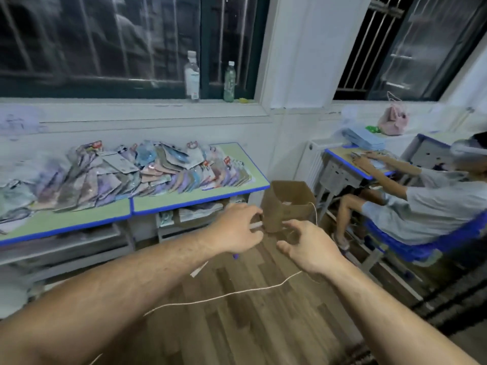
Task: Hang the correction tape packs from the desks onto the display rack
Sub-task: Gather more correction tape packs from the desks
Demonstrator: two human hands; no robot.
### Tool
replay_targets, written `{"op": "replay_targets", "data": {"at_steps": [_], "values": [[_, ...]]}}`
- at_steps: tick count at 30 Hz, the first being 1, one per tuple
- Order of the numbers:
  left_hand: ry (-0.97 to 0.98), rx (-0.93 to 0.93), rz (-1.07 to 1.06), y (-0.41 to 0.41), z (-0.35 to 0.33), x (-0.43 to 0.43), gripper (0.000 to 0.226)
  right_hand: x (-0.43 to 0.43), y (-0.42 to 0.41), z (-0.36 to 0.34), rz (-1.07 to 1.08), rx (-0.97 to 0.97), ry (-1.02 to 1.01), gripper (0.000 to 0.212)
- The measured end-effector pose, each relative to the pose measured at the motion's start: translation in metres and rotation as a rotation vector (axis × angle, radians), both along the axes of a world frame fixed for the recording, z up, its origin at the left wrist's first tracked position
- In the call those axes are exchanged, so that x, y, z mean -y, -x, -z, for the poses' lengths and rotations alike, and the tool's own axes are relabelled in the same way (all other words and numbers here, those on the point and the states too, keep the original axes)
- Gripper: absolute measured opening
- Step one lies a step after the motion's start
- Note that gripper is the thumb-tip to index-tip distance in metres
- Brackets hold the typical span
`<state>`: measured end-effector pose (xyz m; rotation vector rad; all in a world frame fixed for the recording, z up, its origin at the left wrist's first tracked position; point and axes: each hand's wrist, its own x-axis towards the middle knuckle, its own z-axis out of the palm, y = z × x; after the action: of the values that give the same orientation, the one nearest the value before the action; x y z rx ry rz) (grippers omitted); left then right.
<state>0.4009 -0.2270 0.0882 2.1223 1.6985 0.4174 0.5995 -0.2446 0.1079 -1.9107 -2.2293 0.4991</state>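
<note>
Green laminate with a blue edge band: the surface (pixel 66 222) at 9 o'clock is two desks butted side by side with a seam between them. The correction tape packs (pixel 131 175) lie heaped on it as flat, glossy card-and-film pieces, overlapping and blurred. The heap runs from the left frame edge to near the right desk's far corner. A bare green strip is left along the near edge.

On the windowsill at 12 o'clock a clear bottle (pixel 191 77) and a greenish bottle (pixel 229 83) stand upright and apart.

At centre, the left hand (pixel 237 227) has its fingers curled, and a thin white piece (pixel 255 225) shows between the fingertips. It appears grasped, though what it is is too blurred to tell. Just beyond the hands, at their 12 o'clock, a brown cardboard box (pixel 287 204) stands open-topped by the right desk's corner. The right hand (pixel 308 246) is half-curled with the thumb spread. A pale string (pixel 224 295) trails from under its wrist toward 7 o'clock, and I cannot tell whether the fingers pinch it.

The wooden plank floor (pixel 263 325) gives an open lane between the desks and the blue chair (pixel 421 248).

At 2 o'clock there is a white ribbed radiator (pixel 313 159). At 3 o'clock a seated person (pixel 434 206) has arms out over another blue-edged desk, with a pink bag (pixel 392 119) on the sill behind.
</note>
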Motion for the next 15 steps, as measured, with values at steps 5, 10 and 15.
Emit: {"op": "replay_targets", "data": {"at_steps": [5, 10, 15], "values": [[0.026, -0.053, -0.102, 0.104, 0.013, -0.04, 0.062, -0.06, 0.107, 0.014, -0.111, -0.009, 0.031, 0.055], [0.066, -0.066, -0.19, 0.182, 0.023, -0.073, 0.066, -0.114, 0.185, 0.024, -0.191, -0.001, 0.069, 0.062], [0.122, 0.021, -0.27, 0.224, 0.037, -0.111, 0.068, -0.17, 0.232, 0.034, -0.235, 0.006, 0.14, 0.062]]}}
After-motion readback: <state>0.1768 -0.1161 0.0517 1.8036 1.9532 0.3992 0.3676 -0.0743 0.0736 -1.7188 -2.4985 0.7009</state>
